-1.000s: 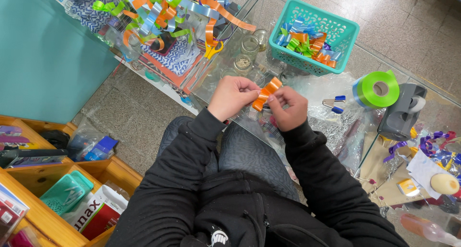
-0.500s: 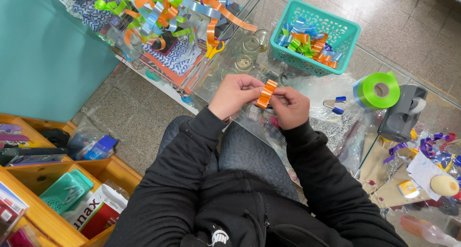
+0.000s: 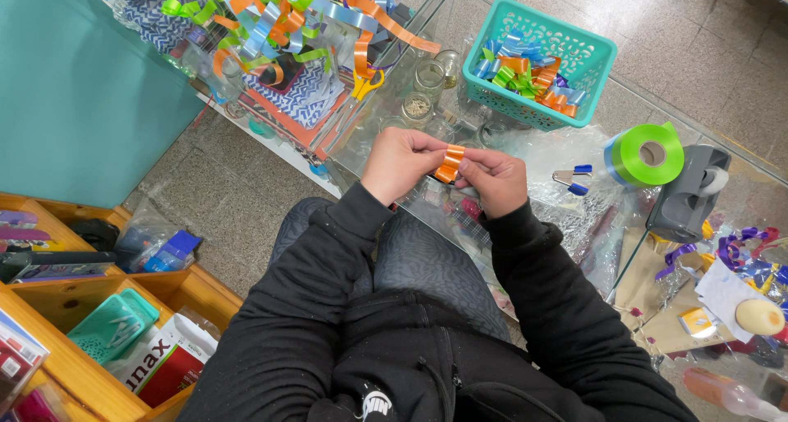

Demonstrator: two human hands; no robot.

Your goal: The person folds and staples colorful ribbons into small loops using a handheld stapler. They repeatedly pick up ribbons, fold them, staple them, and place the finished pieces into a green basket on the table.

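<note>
A short piece of orange ribbon, folded into loops, is pinched between both hands over the edge of a glass table. My left hand grips its left side with thumb and fingers. My right hand holds the right side. Both arms wear black sleeves and rest above my lap.
A teal basket of coloured ribbon bows stands at the back. A green ribbon roll and a grey tape dispenser lie to the right, small blue clips near them. Glass jars, yellow-handled scissors and curled ribbons lie left. Wooden shelves stand lower left.
The orange ribbon has been gathered from a longer slanted strip into a shorter, folded bundle between my fingers. Both hands stay in about the same place.
</note>
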